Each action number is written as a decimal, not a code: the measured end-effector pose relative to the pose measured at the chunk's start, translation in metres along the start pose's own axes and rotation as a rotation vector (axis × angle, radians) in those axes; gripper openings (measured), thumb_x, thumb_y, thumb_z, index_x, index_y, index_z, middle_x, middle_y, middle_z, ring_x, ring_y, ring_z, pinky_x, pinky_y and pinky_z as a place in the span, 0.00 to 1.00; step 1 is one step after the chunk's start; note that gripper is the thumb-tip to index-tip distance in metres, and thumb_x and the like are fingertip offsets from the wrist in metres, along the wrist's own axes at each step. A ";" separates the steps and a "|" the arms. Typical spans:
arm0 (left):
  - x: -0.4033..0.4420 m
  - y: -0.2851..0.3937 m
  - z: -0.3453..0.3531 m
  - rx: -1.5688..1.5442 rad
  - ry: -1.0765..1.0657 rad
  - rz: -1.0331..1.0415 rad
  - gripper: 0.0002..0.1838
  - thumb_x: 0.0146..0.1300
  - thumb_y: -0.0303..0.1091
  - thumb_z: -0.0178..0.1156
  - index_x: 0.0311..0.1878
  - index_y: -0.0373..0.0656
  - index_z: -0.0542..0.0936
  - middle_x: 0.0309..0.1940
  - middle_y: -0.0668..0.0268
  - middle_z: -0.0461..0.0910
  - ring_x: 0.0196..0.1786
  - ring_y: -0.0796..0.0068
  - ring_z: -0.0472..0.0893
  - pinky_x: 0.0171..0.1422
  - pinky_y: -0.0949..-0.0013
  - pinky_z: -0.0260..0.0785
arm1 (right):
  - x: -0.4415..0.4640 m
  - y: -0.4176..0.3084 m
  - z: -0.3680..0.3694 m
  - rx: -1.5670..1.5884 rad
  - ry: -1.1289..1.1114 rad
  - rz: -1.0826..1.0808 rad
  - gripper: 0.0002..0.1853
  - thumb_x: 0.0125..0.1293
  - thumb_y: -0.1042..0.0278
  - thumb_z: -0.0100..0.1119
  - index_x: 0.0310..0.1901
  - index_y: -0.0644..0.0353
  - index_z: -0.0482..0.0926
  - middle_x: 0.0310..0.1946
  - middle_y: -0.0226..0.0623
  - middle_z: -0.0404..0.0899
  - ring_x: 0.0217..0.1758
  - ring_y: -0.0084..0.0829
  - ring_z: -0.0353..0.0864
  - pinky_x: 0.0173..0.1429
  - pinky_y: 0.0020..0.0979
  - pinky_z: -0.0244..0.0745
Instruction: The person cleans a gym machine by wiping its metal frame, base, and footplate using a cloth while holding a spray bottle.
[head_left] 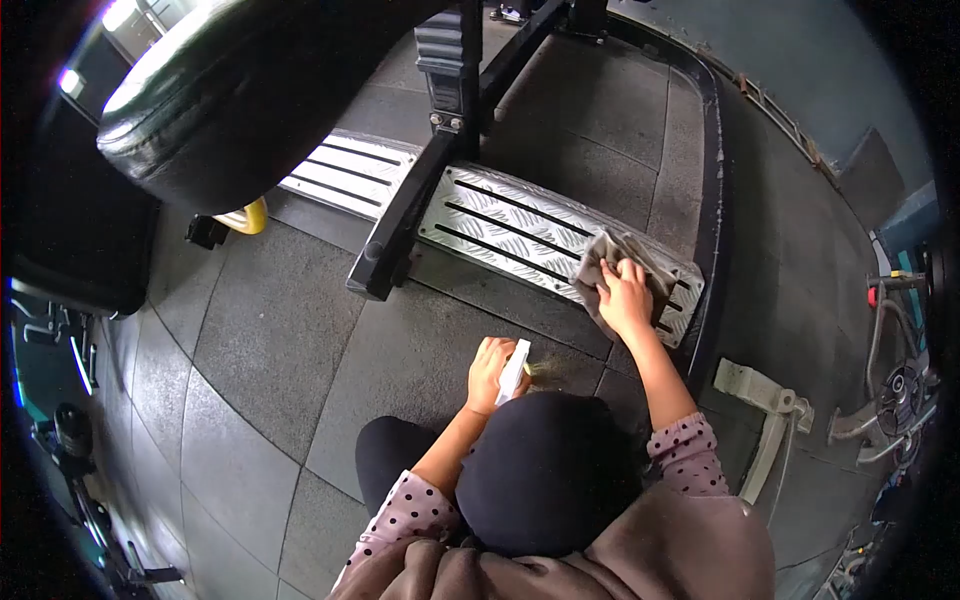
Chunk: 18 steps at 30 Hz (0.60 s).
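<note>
My right hand [626, 300] presses a crumpled grey-brown cloth [652, 262] onto the right end of a silver diamond-plate footplate [510, 225] with long dark slots. The fingers are bent into the cloth, which hangs a little over the plate's front edge. Lower down, near my knee, my left hand [486, 374] is closed around a spray bottle. Only its white trigger head [515, 368] shows clearly; the bottle's body is hidden by the hand and the knee.
A black frame post [400, 215] separates this plate from a second slotted footplate [350, 172]. A black padded seat [230, 100] overhangs the upper left. The curved frame rail [716, 190] runs along the right, and a beige metal bracket [765, 400] stands beyond it on dark rubber tiles [270, 330].
</note>
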<state>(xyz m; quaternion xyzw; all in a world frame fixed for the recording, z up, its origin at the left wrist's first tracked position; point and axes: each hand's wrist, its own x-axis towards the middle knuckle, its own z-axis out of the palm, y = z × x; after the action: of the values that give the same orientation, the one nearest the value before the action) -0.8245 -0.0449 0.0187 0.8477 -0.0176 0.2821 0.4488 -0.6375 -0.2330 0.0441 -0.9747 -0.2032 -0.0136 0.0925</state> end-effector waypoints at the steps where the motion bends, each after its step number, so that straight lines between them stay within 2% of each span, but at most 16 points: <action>1: 0.000 0.000 0.001 -0.006 0.003 0.012 0.20 0.41 0.26 0.63 0.43 0.37 0.74 0.38 0.54 0.77 0.40 0.51 0.76 0.46 0.57 0.71 | 0.007 -0.001 -0.001 0.020 -0.018 -0.004 0.23 0.59 0.63 0.65 0.59 0.48 0.79 0.47 0.35 0.69 0.57 0.39 0.70 0.53 0.40 0.76; 6: -0.001 -0.003 0.002 -0.010 -0.016 0.016 0.22 0.40 0.24 0.63 0.43 0.37 0.72 0.39 0.52 0.76 0.38 0.49 0.75 0.46 0.56 0.70 | 0.037 -0.016 0.004 0.025 0.052 -0.017 0.21 0.60 0.64 0.63 0.57 0.48 0.80 0.45 0.35 0.70 0.54 0.39 0.71 0.53 0.39 0.76; 13: -0.001 -0.001 -0.001 0.034 0.004 0.005 0.21 0.42 0.24 0.62 0.43 0.37 0.74 0.38 0.54 0.77 0.40 0.52 0.76 0.45 0.59 0.72 | -0.002 -0.008 0.013 -0.018 0.091 0.039 0.23 0.60 0.65 0.64 0.60 0.44 0.79 0.43 0.34 0.69 0.52 0.39 0.71 0.52 0.38 0.76; 15: 0.001 0.001 0.000 0.027 0.013 0.029 0.21 0.42 0.24 0.62 0.44 0.37 0.74 0.38 0.54 0.77 0.40 0.52 0.77 0.45 0.58 0.72 | 0.010 -0.012 0.012 0.016 0.050 0.080 0.24 0.59 0.66 0.65 0.59 0.44 0.79 0.43 0.34 0.69 0.52 0.39 0.70 0.52 0.38 0.76; 18: -0.002 -0.002 0.002 0.025 -0.006 0.000 0.20 0.42 0.23 0.61 0.43 0.37 0.73 0.38 0.54 0.77 0.40 0.51 0.76 0.45 0.57 0.72 | 0.031 -0.016 0.017 0.029 0.124 0.076 0.22 0.59 0.64 0.64 0.58 0.46 0.80 0.43 0.35 0.69 0.53 0.39 0.70 0.50 0.39 0.76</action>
<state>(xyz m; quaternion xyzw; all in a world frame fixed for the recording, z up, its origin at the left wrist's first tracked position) -0.8249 -0.0457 0.0158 0.8542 -0.0153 0.2796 0.4381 -0.6155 -0.2035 0.0325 -0.9776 -0.1601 -0.0673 0.1192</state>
